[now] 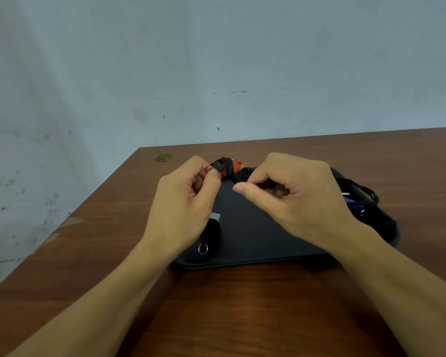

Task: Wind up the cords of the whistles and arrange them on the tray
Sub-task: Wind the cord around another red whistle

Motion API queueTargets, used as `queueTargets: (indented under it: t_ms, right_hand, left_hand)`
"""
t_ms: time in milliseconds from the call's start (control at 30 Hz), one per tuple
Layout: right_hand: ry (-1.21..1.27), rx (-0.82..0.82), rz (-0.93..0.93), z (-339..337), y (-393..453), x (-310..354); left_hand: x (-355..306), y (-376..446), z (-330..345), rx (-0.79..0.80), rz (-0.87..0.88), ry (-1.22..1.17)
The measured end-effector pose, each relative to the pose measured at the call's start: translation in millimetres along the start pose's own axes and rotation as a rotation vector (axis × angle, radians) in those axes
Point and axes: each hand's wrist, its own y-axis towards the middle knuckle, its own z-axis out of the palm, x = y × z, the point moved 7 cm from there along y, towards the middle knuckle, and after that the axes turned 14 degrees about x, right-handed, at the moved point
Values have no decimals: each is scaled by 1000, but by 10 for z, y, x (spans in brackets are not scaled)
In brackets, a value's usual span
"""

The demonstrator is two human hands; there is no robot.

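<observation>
Red plastic shows between the two hands: the left hand [183,199] pinches one end of a red whistle [228,168] already wrapped in black cord [242,173], while the right hand [294,194] pinches the loose stretch of that cord between thumb and curled fingers. Both hover over a black tray [245,228] on the wooden table [242,305]. Under the left hand lies a wound whistle with a metal ring [203,248]; beyond the right hand sits a tangle of dark cords with a blue whistle [355,206].

Plain room, scuffed pale wall [216,60], bare wooden table [242,305]
</observation>
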Motion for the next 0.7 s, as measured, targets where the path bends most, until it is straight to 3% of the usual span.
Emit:
queueTargets:
  t_ms: [167,300,433,567,700]
  right_hand:
    - [427,133,91,113,-45,-108]
    - [445,74,102,57,-55,-163]
    - [659,-5,169,30,-53,-244]
    - [1062,4,384,159,-71,-424]
    - [1150,-4,515,196,-118,-520]
  left_hand:
    - [-9,-8,1,19,9,34]
    - [18,2,9,54,24,93]
    - [-122,-38,127,208,145,272]
    - [-302,-96,185,262,257,407]
    - [-530,-191,214,259,428,592]
